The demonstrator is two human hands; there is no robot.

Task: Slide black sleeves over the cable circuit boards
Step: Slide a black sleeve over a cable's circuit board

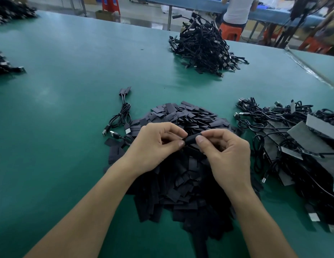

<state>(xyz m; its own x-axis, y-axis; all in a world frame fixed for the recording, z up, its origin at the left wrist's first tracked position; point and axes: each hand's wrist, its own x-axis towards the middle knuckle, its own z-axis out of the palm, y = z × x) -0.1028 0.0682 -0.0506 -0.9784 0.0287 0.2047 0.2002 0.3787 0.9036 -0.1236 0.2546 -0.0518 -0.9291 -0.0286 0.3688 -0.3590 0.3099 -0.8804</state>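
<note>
We are holding one black sleeve (192, 139) between both hands, just above a big heap of loose sleeves (181, 164) that is lying on the green bench (69, 90) right in front of us. Our left hand (155, 146) is pinching the sleeve's left end, its fingers (181, 143) closing thumb against forefinger on it. Our right hand (225, 151) is gripping the right end the same way, thumb below and forefinger on top, with the other fingers curling loosely into the palm. The sleeve is sitting nearly level, tilting up a little toward the right. Whether a circuit board is already inside it, we cannot tell.

Just left of the heap, a small bundle of cables (121, 116) is lying on the bench, its USB plugs pointing toward us and two sleeved ends pointing away. To the right of the heap, a tangle of cables with grey strips (293, 138) is spreading out to the edge of view. Farther back on the bench, a separate pile of black cables (203, 47) is sitting well apart from our hands. Beyond the bench, a person in a white shirt (237, 10) is sitting on an orange stool (230, 31).
</note>
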